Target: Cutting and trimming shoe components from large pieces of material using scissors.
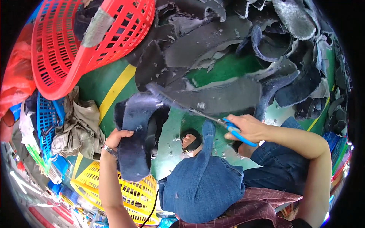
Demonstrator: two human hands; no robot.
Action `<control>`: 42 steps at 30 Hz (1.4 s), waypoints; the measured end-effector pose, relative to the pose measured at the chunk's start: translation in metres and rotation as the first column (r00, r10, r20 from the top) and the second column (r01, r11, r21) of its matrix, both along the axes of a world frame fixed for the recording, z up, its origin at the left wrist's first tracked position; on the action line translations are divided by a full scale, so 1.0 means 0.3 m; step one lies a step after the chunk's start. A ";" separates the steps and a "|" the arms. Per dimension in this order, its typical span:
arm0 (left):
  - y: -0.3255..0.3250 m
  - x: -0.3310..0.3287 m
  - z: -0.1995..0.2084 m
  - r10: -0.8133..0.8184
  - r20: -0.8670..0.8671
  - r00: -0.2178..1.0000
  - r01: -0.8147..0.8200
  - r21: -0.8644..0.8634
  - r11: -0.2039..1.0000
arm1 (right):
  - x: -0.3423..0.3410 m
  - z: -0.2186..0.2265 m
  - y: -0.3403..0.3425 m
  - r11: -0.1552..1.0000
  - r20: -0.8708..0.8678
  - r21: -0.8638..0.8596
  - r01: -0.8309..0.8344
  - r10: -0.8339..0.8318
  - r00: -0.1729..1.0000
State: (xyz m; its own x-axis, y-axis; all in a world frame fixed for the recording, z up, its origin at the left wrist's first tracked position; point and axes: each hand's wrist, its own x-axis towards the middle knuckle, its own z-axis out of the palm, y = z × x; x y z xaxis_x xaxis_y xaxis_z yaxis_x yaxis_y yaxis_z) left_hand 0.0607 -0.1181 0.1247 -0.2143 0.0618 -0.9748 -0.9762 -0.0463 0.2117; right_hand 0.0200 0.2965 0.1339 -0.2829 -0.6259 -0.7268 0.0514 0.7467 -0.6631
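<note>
My left hand [117, 138], with a bracelet at the wrist, grips a thick dark-blue fuzzy fabric piece [134, 146] by its left edge, thumb on top. The piece is folded or doubled, with black layers showing at its right side. My right hand [248, 129] is closed round the blue handles of a pair of scissors [217, 120]. Their blades point left toward a narrow fuzzy strip [161, 95] that reaches the top of the held piece. Whether the blades touch the strip I cannot tell. Behind them lies a wide dark-grey fabric piece [228, 97].
Dark fabric scraps [209, 41] are heaped on the green floor ahead. A red basket [57, 85] stands at the upper left, a yellow basket [89, 178] lower left. Crumpled beige cloth [78, 127] lies beside a blue basket [45, 121]. My denim-covered knee [205, 186] and sandalled foot [191, 142] are below.
</note>
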 end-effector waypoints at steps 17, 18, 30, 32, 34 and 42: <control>-0.157 0.168 -0.125 -0.051 0.136 0.989 0.050 0.009 0.999 | 0.049 -0.048 -0.191 0.992 0.306 -0.031 -0.120 0.123 0.944; -0.160 0.174 -0.119 -0.049 0.140 0.989 0.049 0.004 0.999 | 0.049 -0.058 -0.222 0.998 0.342 -0.014 -0.058 0.059 0.938; -0.039 0.108 -0.035 -0.164 -0.199 0.966 0.118 -0.226 0.967 | 0.001 -0.094 -0.238 0.894 0.871 -0.190 0.407 -0.038 0.489; -0.012 0.066 0.024 -0.156 -0.247 0.956 0.090 -0.260 0.961 | -0.008 -0.054 -0.263 0.902 0.864 -0.006 0.432 -0.213 0.456; -0.024 0.053 0.044 -0.145 -0.235 0.961 0.087 -0.240 0.967 | 0.010 -0.090 -0.277 0.898 0.864 0.028 0.439 -0.243 0.441; 0.027 0.053 0.123 -0.070 -0.196 0.978 0.023 -0.228 0.973 | 0.024 -0.115 -0.412 0.793 0.725 0.091 0.602 -0.467 0.506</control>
